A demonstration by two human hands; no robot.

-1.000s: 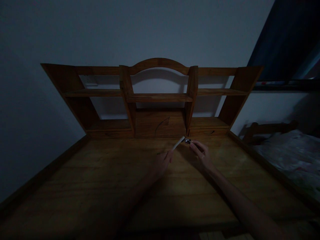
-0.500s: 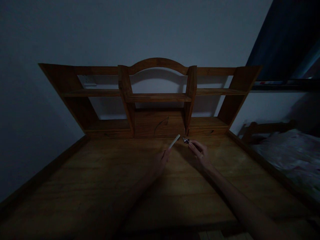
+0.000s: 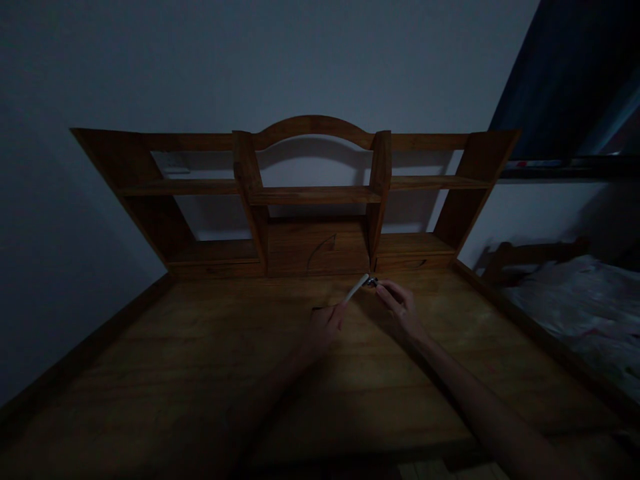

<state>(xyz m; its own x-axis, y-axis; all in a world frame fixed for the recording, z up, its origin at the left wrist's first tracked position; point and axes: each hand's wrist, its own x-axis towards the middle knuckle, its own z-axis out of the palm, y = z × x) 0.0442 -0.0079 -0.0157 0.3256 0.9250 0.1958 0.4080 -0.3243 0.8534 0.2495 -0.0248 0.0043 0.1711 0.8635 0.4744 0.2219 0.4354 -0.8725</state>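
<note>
My left hand [image 3: 325, 325] is closed around a pale, slim toothbrush [image 3: 356, 289], its head pointing up and to the right. A short dark end of the handle shows at the hand's far left side. My right hand [image 3: 400, 305] pinches a small shiny metal piece [image 3: 371, 282] between thumb and fingers, just above the desk. In the dim light I cannot make out what kind of piece it is. The brush head meets the metal piece, or overlaps it in view; the bristles are hard to see.
Both hands are over a wooden desk [image 3: 200, 347] with raised side edges. A wooden shelf unit [image 3: 315, 195] stands along its back, against the wall. Beyond the right edge lies crumpled plastic-looking material [image 3: 575, 313] beside a wooden rail [image 3: 543, 252].
My left hand has turned the toothbrush and brought its head right, up to the metal piece. My right hand has stayed nearly in place. The view has shifted slightly.
</note>
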